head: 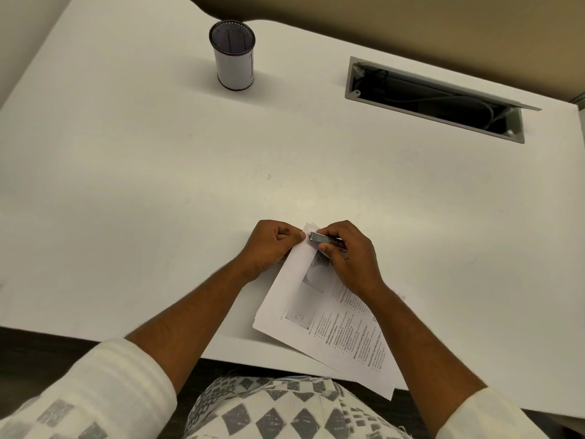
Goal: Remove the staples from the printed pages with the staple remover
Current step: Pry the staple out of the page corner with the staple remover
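On the white desk (pixel 158 185), your printed pages (pixel 329 331) lie at the near edge, hanging slightly over it. At their far corner your left hand (pixel 269 245) pinches the paper, and your right hand (pixel 351 258) grips the staple remover (pixel 326 240) pressed against that corner.

One view only, head-worn cam, wide-angle; it looked fwd and steeply down over the near edge of the white desk (pixel 126 172), so nothing was shared w/ a second view. Sleeves and patterned clothing filled the bottom of frame, both forearms ran up from the lower corners to the centre, close to the lens; the pen cup (pixel 233 55) and cable tray opening (pixel 437 99) sat far up top, well apart from the forearms. Desk edges bowed toward the corners, lens distortion.
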The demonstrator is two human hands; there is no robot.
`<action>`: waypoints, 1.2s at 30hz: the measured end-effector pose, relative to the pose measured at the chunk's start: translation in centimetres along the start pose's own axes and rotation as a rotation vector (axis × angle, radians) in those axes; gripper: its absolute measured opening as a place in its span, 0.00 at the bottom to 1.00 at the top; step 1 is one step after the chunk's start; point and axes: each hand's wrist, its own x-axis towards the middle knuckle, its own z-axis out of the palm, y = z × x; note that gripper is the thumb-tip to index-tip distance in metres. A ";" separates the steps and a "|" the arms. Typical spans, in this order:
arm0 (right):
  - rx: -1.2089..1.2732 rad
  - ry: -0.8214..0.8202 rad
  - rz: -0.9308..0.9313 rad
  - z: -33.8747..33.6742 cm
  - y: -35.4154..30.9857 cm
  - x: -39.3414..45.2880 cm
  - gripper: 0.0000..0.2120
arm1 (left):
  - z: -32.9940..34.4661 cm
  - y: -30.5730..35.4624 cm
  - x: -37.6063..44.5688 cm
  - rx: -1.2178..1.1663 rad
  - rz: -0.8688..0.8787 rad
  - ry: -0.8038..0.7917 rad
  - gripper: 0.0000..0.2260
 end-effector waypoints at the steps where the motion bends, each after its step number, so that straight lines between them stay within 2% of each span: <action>1: -0.006 0.002 -0.006 0.0 0.0 0.0 0.06 | 0.0 0.0 0.0 0.004 0.003 -0.002 0.04; 17: -0.096 0.057 -0.119 -0.1 -0.4 0.2 0.08 | 0.1 -0.3 0.1 0.069 0.022 -0.005 0.06; 21: -0.068 0.070 -0.082 0.2 -0.5 0.1 0.06 | 0.1 -0.3 0.1 0.097 0.039 -0.014 0.06; 31: -0.017 0.196 -0.014 1.9 -0.7 -1.0 0.10 | 0.0 -0.2 0.2 0.122 0.060 -0.018 0.08; 36: -0.143 0.252 -0.075 2.3 -0.6 -1.2 0.06 | 0.1 -0.2 0.3 0.094 0.030 -0.022 0.08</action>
